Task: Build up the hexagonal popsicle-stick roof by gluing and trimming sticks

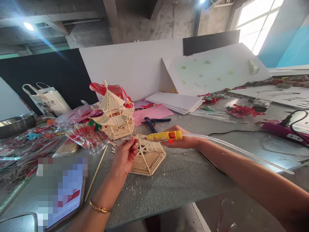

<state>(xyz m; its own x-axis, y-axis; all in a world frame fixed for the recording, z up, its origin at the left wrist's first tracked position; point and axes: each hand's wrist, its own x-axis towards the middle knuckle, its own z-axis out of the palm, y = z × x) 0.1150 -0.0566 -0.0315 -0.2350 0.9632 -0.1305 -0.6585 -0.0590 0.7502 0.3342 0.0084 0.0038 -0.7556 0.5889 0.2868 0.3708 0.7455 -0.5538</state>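
My right hand (178,138) is closed around a yellow hot glue gun (160,136), with a long clear glue stick (231,147) trailing out of its back end. A small red light glows on its underside. The nozzle points left, close to the fingertips of my left hand (125,154), which pinch a short thin wooden stick (126,139). Beneath both hands lies a hexagonal panel (147,161) made of rows of wooden sticks with spokes meeting at its centre. Behind it on the left stands a stick-built pagoda model (113,112) with a pointed roof.
Dark-handled pliers (152,124) lie behind the panel. Plastic-wrapped bundles of sticks (84,135) crowd the left, near a tablet-like screen (65,193). A purple power strip (282,130) sits at right, with a black cord (236,131) crossing the table. White boards (176,100) are stacked at the back.
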